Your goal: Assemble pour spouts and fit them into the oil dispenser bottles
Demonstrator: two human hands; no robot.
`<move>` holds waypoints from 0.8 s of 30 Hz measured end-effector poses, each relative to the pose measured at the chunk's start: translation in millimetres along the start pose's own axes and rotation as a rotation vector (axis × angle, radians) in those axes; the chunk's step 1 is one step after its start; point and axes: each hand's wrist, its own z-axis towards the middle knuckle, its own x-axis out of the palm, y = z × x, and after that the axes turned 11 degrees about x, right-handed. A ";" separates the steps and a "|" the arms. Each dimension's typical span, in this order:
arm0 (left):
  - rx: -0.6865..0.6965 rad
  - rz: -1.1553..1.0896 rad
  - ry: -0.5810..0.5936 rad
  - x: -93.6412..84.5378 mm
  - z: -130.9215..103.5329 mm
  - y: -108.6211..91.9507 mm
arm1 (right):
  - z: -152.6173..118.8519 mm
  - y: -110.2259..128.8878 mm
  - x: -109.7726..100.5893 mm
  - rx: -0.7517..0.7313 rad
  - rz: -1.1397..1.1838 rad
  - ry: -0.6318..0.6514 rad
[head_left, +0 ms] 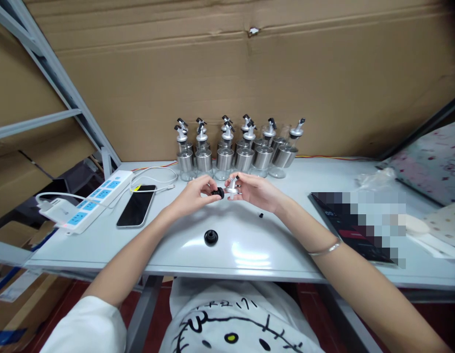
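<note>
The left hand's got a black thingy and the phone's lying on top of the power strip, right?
Not quite: the head view shows the phone lying on the table, beside the power strip. The left hand does hold a black piece.

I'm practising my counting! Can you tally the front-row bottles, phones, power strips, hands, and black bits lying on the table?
Front bottles: 6
Phone: 1
Power strip: 1
Hands: 2 (left hand, right hand)
Black bits on the table: 2
Total: 12
</note>
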 end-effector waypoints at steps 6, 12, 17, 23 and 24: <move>0.049 -0.030 -0.023 5.0 -1.9 4.3 | -0.4 0.5 0.7 0.003 -0.007 -0.026; 0.066 -0.089 -0.012 5.4 -2.4 1.0 | 1.2 3.1 -5.1 -0.008 0.030 -0.064; 0.125 0.083 -0.016 5.0 -0.4 -0.4 | 1.7 4.5 -7.1 -0.015 0.044 -0.076; 0.137 0.165 0.000 3.1 -0.3 0.0 | 0.8 4.2 -6.9 -0.025 0.011 -0.072; 0.140 0.164 0.000 3.0 -0.4 0.6 | 0.7 4.2 -6.8 -0.026 0.008 -0.074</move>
